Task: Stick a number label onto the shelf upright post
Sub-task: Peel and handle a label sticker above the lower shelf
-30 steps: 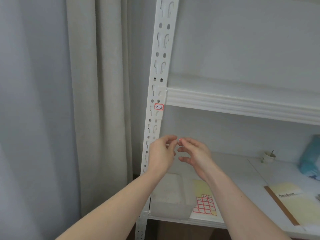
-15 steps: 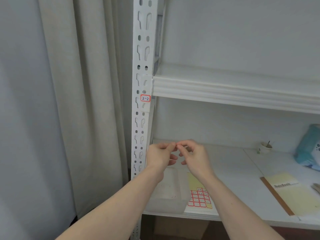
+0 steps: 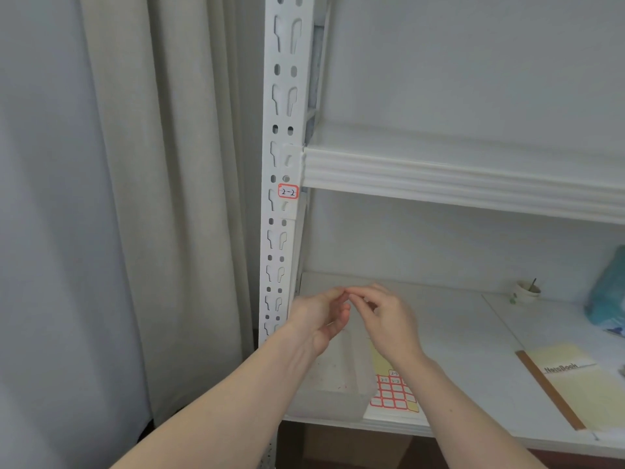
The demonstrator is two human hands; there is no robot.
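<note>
Both hands have sunk lower beside the white slotted steel upright post (image 3: 282,211); left hand (image 3: 318,316) and right hand (image 3: 385,319) pinch fingertips together, the new label too small to see. One red-bordered "2-2" label (image 3: 288,191) is already stuck above; sticking remains.

- We face a white metal shelf unit; its slotted upright post (image 3: 282,164) rises at the left and carries a red-bordered label (image 3: 288,191) reading "2-2".
- An upper shelf board (image 3: 456,179) joins the post just above that label.
- On the lower shelf board (image 3: 473,333) we see, from left to right: a translucent plastic box (image 3: 333,387), touching it a sheet of red-bordered labels (image 3: 394,392), and a tan notebook (image 3: 568,384) near the front edge.
- Toward the back right stand a small cup (image 3: 528,290) and a teal bag (image 3: 608,292).
</note>
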